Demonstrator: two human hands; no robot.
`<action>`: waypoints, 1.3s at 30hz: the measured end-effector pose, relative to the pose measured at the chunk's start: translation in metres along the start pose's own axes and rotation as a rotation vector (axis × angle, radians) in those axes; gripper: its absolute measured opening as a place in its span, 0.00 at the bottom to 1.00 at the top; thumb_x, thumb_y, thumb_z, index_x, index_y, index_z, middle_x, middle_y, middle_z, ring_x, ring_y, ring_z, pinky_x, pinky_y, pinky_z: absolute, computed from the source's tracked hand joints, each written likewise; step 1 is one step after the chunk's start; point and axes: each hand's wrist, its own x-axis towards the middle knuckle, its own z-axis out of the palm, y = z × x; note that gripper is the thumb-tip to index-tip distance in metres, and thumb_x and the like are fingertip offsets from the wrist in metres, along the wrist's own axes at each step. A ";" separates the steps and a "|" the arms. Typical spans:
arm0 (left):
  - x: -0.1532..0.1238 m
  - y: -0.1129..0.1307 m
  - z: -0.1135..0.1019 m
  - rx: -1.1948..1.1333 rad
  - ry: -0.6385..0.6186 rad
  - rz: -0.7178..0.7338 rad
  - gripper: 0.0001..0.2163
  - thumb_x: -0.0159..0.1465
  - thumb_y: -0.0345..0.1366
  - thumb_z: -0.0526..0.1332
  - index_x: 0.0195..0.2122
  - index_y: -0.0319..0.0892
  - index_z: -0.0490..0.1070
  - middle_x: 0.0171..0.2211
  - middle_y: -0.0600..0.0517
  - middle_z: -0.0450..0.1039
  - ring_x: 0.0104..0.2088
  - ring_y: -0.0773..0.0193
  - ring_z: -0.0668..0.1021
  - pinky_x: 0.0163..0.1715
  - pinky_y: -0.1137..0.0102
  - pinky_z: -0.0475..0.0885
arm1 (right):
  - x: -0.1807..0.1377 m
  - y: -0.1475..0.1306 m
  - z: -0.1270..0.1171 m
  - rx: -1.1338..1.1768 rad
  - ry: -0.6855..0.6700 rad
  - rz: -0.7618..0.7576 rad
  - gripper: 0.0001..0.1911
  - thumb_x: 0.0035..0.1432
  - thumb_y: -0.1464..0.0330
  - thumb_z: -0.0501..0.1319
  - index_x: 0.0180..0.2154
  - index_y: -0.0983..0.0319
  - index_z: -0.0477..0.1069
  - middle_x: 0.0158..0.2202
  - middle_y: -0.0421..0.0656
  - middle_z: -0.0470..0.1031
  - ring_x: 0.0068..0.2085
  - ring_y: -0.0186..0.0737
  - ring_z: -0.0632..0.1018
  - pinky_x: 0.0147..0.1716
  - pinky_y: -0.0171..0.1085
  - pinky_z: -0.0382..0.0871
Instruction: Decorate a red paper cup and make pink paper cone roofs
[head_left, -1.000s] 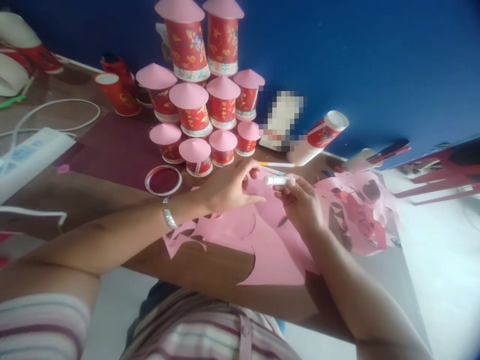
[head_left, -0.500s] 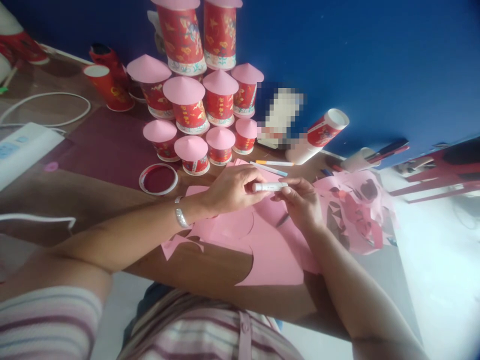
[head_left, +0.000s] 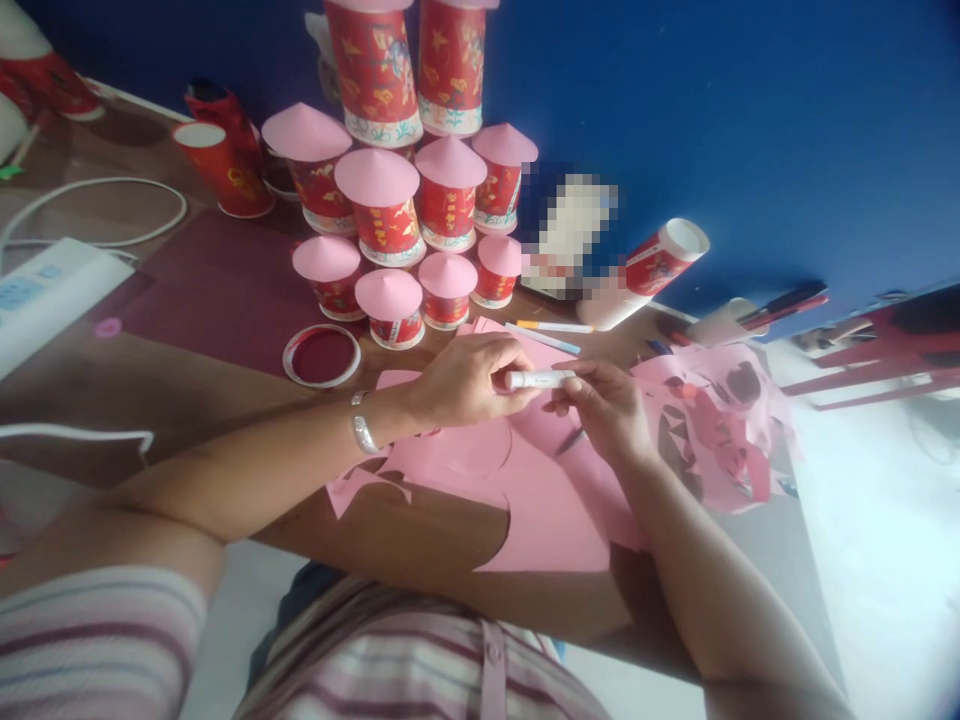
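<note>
A slim white tube, like a marker, lies level between my two hands. My left hand is closed round its left end, the fingers curled and partly hidden. At its right end, my right hand pinches it between thumb and fingers. Below them lies pink paper with curved cut edges. A white marker with a blue end and one with an orange end rest just beyond my hands. A dark slender tool shows partly under my right hand.
Several red paper cups with pink cone tops stand stacked at the back. A red lid lies left of my hands, pink scraps to the right. A white power strip, red-white cups and a blue wall border the table.
The view has shifted slightly, so the cups sit a little farther right. Both hands keep hold of the white tube, which is nearly in the same place.
</note>
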 end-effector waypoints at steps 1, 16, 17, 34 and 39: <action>0.000 0.000 0.000 -0.012 -0.006 -0.010 0.07 0.61 0.33 0.69 0.31 0.42 0.70 0.28 0.56 0.78 0.26 0.70 0.74 0.30 0.71 0.71 | 0.000 0.001 -0.002 -0.013 0.006 -0.033 0.12 0.57 0.59 0.74 0.40 0.58 0.80 0.26 0.37 0.79 0.26 0.35 0.79 0.31 0.40 0.81; -0.003 0.001 0.000 -0.025 -0.021 -0.036 0.07 0.59 0.31 0.70 0.32 0.42 0.71 0.28 0.56 0.79 0.27 0.70 0.76 0.29 0.72 0.72 | 0.000 0.000 0.000 -0.026 -0.043 0.020 0.16 0.54 0.56 0.75 0.40 0.59 0.81 0.25 0.37 0.79 0.25 0.35 0.79 0.26 0.36 0.77; -0.003 0.002 0.000 -0.051 -0.014 -0.057 0.07 0.59 0.31 0.71 0.32 0.41 0.72 0.29 0.55 0.79 0.26 0.70 0.77 0.29 0.72 0.72 | 0.000 0.000 -0.002 -0.031 -0.034 -0.008 0.16 0.53 0.58 0.76 0.40 0.58 0.81 0.26 0.37 0.80 0.26 0.35 0.80 0.27 0.35 0.77; -0.003 0.001 0.001 -0.054 0.015 -0.064 0.09 0.59 0.32 0.72 0.31 0.41 0.71 0.28 0.56 0.79 0.25 0.71 0.75 0.27 0.73 0.70 | 0.003 0.004 0.000 0.077 0.025 0.015 0.17 0.48 0.58 0.79 0.37 0.57 0.81 0.28 0.37 0.82 0.28 0.37 0.83 0.35 0.41 0.83; -0.003 0.002 0.000 -0.035 0.032 -0.067 0.09 0.57 0.31 0.72 0.31 0.41 0.71 0.27 0.57 0.78 0.25 0.72 0.75 0.27 0.74 0.70 | 0.001 0.001 0.001 0.116 -0.050 0.069 0.17 0.52 0.58 0.77 0.42 0.57 0.81 0.31 0.38 0.83 0.29 0.34 0.83 0.36 0.37 0.83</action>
